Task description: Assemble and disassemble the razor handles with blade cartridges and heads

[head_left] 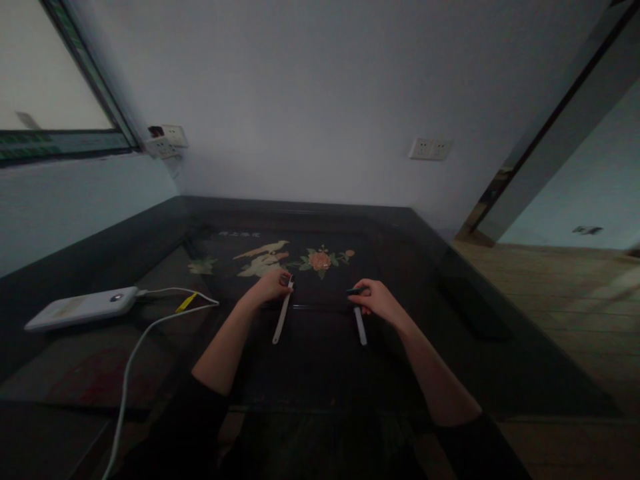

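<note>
My left hand [273, 285] is closed in a pinch at the far end of a slim pale stick [282, 323]. That stick has a small hole at its near end and something dark at its far end, partly covered by my fingers. Between the thumb and fingers of my right hand [373, 295] is a small dark, stubby piece [356, 291]. Just below those fingertips a short whitish stick [360, 327] points toward me; whether my fingers touch it I cannot tell. Both hands are over the dark tabletop [320, 360], apart from each other.
A white power bank [83, 308] lies at the left, its white cable [131, 363] with a yellow tag [187, 303] running off the near edge. A flat black object [473, 310] rests at the right. Behind the table stands a wall with sockets [431, 149].
</note>
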`<state>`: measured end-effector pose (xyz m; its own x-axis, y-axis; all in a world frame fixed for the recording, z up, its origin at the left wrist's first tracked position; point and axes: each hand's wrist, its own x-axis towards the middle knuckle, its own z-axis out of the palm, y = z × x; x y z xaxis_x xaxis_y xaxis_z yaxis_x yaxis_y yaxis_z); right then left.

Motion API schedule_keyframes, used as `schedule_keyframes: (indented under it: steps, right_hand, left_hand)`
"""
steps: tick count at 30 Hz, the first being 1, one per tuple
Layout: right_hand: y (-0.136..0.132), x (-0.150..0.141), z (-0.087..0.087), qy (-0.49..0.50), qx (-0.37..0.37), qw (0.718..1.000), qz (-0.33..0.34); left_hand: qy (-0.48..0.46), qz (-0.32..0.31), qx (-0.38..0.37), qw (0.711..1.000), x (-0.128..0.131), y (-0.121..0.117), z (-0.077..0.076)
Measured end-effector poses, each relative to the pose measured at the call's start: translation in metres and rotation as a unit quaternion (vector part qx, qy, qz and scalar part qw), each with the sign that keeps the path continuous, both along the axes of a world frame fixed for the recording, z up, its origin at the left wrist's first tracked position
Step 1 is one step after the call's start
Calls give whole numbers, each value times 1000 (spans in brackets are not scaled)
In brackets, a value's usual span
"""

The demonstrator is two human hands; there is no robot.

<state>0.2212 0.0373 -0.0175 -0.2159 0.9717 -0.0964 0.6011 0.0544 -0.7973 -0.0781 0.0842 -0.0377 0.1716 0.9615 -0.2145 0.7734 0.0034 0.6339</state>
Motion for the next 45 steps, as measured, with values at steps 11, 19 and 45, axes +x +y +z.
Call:
schedule_keyframes:
  steps: [11, 19, 45]
  right_hand:
    - [15, -99, -8, 52, -54, 996, 56]
    - [15, -99, -24, -18, -17, 999, 41]
    - [-52, 129, -2, -211, 104, 971, 42]
  left_hand:
    - [-16, -23, 52, 998, 25, -11, -4]
    - [36, -24, 97, 994, 37, -19, 0]
    - [79, -31, 236, 968, 38, -21, 14]
